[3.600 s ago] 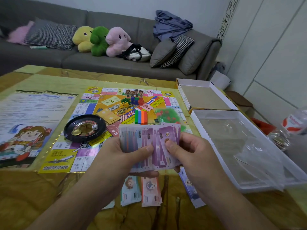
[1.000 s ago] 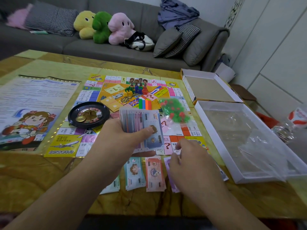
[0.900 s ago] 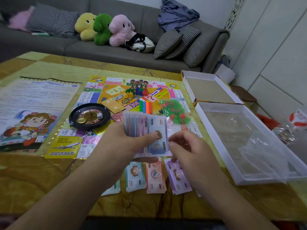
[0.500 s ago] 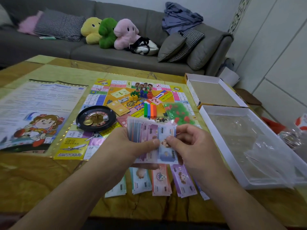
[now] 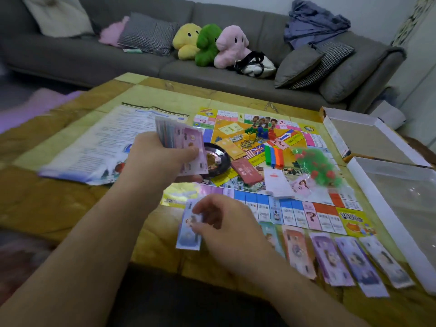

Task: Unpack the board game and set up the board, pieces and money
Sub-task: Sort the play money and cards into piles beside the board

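your left hand (image 5: 162, 159) grips a fanned stack of play money (image 5: 182, 147) above the roulette wheel (image 5: 215, 160), thumb clamped across the top note. your right hand (image 5: 226, 223) pinches a single pale blue note (image 5: 188, 228) between thumb and curled fingers, low over the table (image 5: 70, 201) just off the near left corner of the game board (image 5: 271, 171). five sorted piles of notes (image 5: 330, 256) lie in a row along the board's near edge, to the right of that hand. on the board sit coloured pawns (image 5: 259, 133), a block of coloured cards (image 5: 273, 156), a bag of green and red houses (image 5: 316, 166) and two card decks. the rules sheet (image 5: 113, 142) lies left of the board, and the open box halves (image 5: 368, 140) lie to the right.
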{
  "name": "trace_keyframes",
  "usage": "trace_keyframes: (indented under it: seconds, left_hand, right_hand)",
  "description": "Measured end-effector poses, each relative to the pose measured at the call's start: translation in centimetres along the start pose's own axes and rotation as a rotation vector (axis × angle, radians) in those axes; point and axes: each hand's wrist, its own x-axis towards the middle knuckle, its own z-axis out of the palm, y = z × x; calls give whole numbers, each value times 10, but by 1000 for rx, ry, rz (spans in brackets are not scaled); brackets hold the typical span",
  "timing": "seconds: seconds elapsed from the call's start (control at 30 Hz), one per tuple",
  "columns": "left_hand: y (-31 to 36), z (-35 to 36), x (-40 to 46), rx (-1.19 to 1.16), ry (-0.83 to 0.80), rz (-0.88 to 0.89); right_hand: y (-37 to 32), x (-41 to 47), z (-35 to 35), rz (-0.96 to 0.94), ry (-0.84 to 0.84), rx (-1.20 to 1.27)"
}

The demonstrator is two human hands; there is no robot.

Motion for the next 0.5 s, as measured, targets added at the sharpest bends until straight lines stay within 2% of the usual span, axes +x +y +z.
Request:
trace_keyframes:
  seconds: [0.1, 0.3, 0.5]
  left_hand:
    - [4, -6, -2, -55, -20, -13]
    - [10, -7, -6, -95, -90, -8]
    - [11, -1, -8, -105, -134, -42]
  right_hand:
    - [-18, 18, 44, -24, -49, -56]
    - [-34, 28, 74, -152, -27, -452]
    - [-27, 21, 78, -217, 32, -540]
